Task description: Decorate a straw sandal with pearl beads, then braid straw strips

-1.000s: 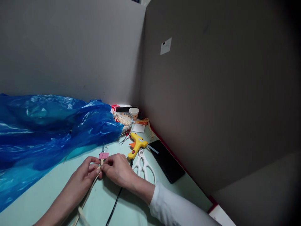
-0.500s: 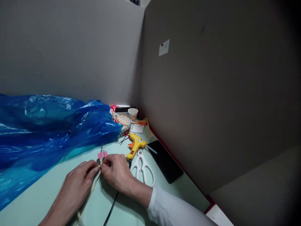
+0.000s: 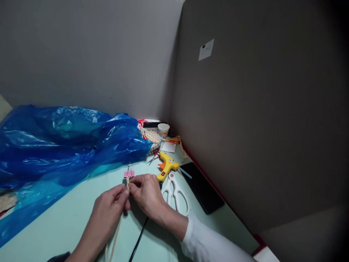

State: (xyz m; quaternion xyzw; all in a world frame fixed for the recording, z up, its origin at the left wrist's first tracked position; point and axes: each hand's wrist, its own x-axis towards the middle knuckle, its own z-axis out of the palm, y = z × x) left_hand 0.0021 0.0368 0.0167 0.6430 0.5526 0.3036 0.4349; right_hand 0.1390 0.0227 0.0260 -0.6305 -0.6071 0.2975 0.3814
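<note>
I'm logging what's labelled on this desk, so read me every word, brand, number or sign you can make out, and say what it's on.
No text is readable.
White paper on the wall: dark square and faint marks, too small.
Yellow glue gun: small pale label, too small.
Paper cup: printed marks, too blurred.
White card on the table: no writing that I can make out.

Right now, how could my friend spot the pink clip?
Find the big blue plastic on the left. Below its right end, the left hand and right hand pinch a pale strip. The small clip at the strip's far end is pink with wire loops; the glue gun is yellow, the scissors white.
</note>
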